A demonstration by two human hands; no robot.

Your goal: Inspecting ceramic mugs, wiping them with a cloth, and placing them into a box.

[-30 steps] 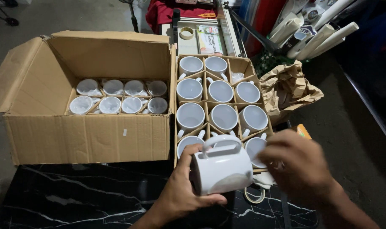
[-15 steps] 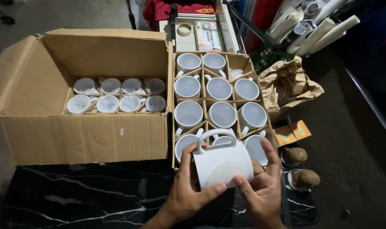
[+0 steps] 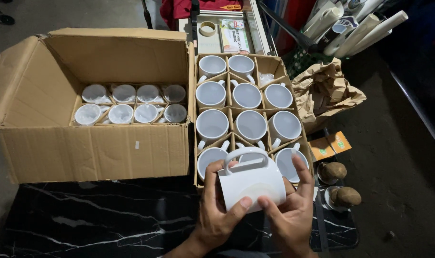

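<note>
Step in hand: a white mug (image 3: 252,184) is being turned and looked over, by my reading; it lies on its side with the handle up, at 6 o'clock of the divided carton (image 3: 274,64).
Left hand (image 3: 216,210): clasped on the mug's left flank, thumb across its front face.
Right hand (image 3: 290,210): clasped on the right flank, index tip meeting the left thumb low on the mug.
Mug's place: held above the black marble top (image 3: 98,220), touching nothing else, over the carton's near row.
Carton: open white mugs in cells; which near cell is free, I cannot tell.
At 9 o'clock: a large cardboard box (image 3: 93,143) of wrapped mugs (image 3: 122,113).
At 3 o'clock: crumpled brown paper (image 3: 325,91).
Next move calls for: a firm two-sided hold, as the glaze probably slips easily.
</note>
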